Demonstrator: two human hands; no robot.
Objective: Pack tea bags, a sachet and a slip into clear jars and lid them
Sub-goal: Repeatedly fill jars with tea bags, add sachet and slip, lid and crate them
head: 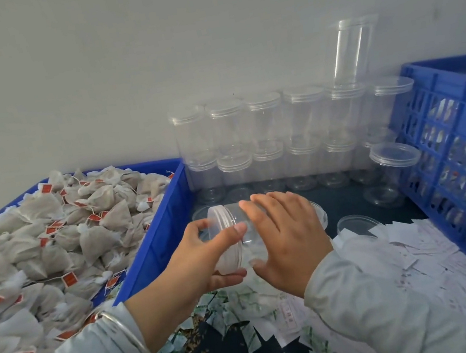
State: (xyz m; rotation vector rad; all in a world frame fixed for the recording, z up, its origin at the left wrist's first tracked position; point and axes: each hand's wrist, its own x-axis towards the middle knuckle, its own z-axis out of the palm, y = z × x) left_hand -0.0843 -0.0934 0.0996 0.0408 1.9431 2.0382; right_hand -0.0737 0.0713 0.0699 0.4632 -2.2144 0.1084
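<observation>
Two hands on one clear jar [242,230], tipped sideways; left hand [204,253] grasps its lid [224,239]; right hand [286,233] lies flat-fingered, released, on its body.

One wide-angle view came from the person's head, facing forward and down over the bench [350,203] at close range. It took in both forearms low in the frame, a blue bin [152,220] to the left, a blue crate [444,122] to the right and the wall [143,52] behind.
</observation>
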